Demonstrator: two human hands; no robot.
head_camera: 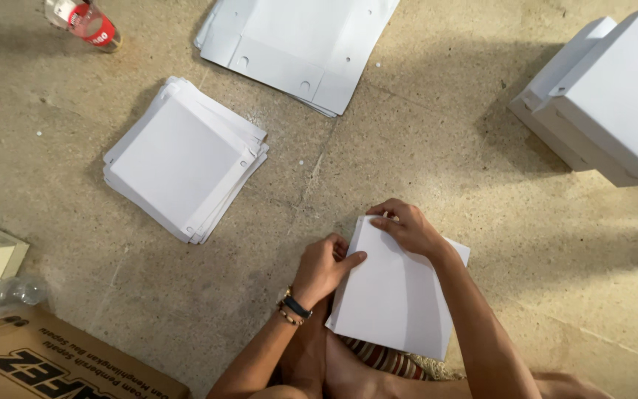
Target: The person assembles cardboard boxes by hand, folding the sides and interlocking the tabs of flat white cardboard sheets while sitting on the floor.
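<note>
- Head view: a person seated on a speckled concrete floor (pixel 481 222) bends over a white cardboard blank (pixel 396 292) that lies on the floor just in front of their crossed legs.
- The left hand (pixel 324 267) presses its fingertips against the blank's left edge; a dark band and beaded bracelet (pixel 293 307) circle that wrist.
- The right hand (pixel 407 225) lies flat over the blank's top corner, fingers curled at the far edge. Neither hand is closed around the card; both bear down on it, close together.
- The step in hand appears to be the creasing of a flap along the upper left side. The next move likely calls for firm pressure along the fold line while the sheet is kept from sliding.
- A neat stack of square white sheets (pixel 182 162) lies well to the left; a second pile of larger punched blanks (pixel 300 44) sits at the top edge.
- Finished white boxes (pixel 614 96) stand stacked at the right.
- A plastic bottle with a red label (pixel 86 22) lies at top left; a brown carton (pixel 60 358) and a clear bottle (pixel 9 292) fill the lower left corner.
</note>
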